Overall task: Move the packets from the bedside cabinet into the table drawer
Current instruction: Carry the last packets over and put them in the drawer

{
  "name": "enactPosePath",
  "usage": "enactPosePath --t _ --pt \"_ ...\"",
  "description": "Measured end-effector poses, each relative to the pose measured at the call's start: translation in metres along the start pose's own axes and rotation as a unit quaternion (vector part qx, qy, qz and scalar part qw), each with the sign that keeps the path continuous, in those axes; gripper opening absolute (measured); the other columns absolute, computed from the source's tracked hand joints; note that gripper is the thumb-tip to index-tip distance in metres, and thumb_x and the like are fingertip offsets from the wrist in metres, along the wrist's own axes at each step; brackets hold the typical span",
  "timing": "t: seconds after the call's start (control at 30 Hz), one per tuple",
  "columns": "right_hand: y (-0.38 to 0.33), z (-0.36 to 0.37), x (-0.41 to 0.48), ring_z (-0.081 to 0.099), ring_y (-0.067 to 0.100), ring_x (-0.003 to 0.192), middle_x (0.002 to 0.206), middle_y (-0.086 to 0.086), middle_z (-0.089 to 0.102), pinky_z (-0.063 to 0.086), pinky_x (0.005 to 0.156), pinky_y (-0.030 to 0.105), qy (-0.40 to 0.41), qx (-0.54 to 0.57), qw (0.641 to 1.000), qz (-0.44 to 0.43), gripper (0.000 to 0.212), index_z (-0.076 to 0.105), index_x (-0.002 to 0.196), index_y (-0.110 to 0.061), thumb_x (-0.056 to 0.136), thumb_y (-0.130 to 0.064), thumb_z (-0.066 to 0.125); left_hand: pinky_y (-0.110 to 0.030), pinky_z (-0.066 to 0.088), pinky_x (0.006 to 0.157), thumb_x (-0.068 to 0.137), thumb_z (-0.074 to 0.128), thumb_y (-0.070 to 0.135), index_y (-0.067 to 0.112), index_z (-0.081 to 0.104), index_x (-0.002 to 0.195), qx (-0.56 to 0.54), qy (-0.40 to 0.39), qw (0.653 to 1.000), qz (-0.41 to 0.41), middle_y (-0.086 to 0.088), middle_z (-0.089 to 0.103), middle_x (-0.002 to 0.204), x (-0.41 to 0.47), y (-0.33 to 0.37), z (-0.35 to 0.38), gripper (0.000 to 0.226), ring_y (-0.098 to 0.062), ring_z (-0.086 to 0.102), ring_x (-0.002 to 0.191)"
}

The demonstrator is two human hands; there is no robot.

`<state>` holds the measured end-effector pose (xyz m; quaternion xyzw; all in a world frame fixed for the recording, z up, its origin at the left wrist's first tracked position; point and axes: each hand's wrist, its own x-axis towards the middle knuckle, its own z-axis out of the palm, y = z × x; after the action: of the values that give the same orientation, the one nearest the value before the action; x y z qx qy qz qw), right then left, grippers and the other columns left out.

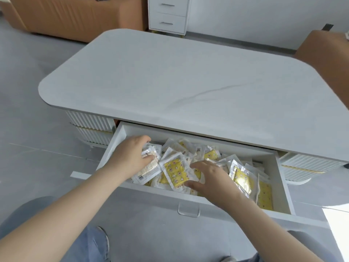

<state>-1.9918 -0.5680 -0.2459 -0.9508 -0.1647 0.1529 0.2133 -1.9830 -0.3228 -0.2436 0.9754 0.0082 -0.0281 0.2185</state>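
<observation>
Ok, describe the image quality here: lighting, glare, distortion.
Head view: soft, even daylight; glare glints on the clear plastic yellow-patterned packets in the open white drawer; wide-angle bending curves the pale marble-look tabletop; a blown-out sunlit patch at the lower right.

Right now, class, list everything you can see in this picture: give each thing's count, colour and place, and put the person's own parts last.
Marble-look rounded table: one, pale grey, centre.
Open table drawer: one, white, pulled out under the table's near edge.
Clear plastic packets: many, yellow and cream contents, heaped in the drawer.
Two-drawer cabinet: one, white, by the far wall.
Upholstered furniture: orange-tan, far left and right edge.
Left hand: on a cream packet.
Right hand: over a yellow packet.
</observation>
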Motion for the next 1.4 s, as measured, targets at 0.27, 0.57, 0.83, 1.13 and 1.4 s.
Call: enactPosePath --t 0.27,0.57,0.83,1.13,1.4 --pt "0.015 0.010 -0.053 0.050 0.009 0.117 0.132 -0.013 0.051 0.040 0.090 0.019 0.035 -0.048 0.998 -0.005 0.055 0.050 0.133 -0.029 0.084 -0.050 0.064 -0.037 0.019 0.118 0.086 0.061 0.047 0.018 0.023 0.150 0.071 -0.027 0.992 0.106 0.001 0.017 0.158 0.007 0.029 -0.009 0.080 -0.018 0.013 0.146" --pt "0.023 0.017 -0.051 0.044 0.026 0.132 0.139 -0.001 0.049 0.031 0.112 0.043 0.136 -0.139 0.981 -0.002 0.078 0.054 0.128 -0.026 0.061 -0.054 0.080 -0.064 -0.005 0.113 0.046 0.044 0.097 0.026 -0.016 0.149 0.203 -0.175 0.963 0.011 0.004 -0.020 0.158 0.045 0.035 0.001 0.138 -0.019 -0.017 0.146" --pt "0.029 0.008 -0.027 -0.012 0.025 0.148 0.160 0.000 0.002 -0.006 0.119 0.049 0.124 -0.143 0.982 0.026 0.098 0.008 0.152 -0.027 0.078 -0.060 0.064 -0.066 -0.009 0.110 0.028 0.059 0.093 0.026 -0.016 0.149 0.236 -0.204 0.950 0.022 0.003 -0.022 0.157 0.050 0.034 -0.002 0.158 -0.021 -0.020 0.145" --pt "0.040 -0.016 0.020 -0.018 0.024 0.147 0.161 -0.001 -0.006 -0.004 0.119 0.053 0.110 -0.171 0.978 0.043 0.113 -0.001 0.153 -0.023 0.073 -0.065 0.066 -0.063 0.000 0.114 0.040 0.065 0.087 0.025 -0.001 0.151 0.254 -0.126 0.958 0.045 -0.001 -0.004 0.159 0.053 0.029 0.009 0.143 -0.024 -0.003 0.147" --pt "0.047 -0.023 0.050 0.028 0.021 0.140 0.146 -0.002 0.033 0.003 0.119 0.052 0.132 -0.175 0.975 0.034 0.088 0.027 0.148 -0.023 0.078 -0.060 0.064 -0.059 0.007 0.115 0.066 0.059 0.077 0.026 0.035 0.138 0.253 -0.024 0.965 0.068 -0.001 0.030 0.149 0.060 0.031 0.016 0.092 -0.022 0.029 0.138"
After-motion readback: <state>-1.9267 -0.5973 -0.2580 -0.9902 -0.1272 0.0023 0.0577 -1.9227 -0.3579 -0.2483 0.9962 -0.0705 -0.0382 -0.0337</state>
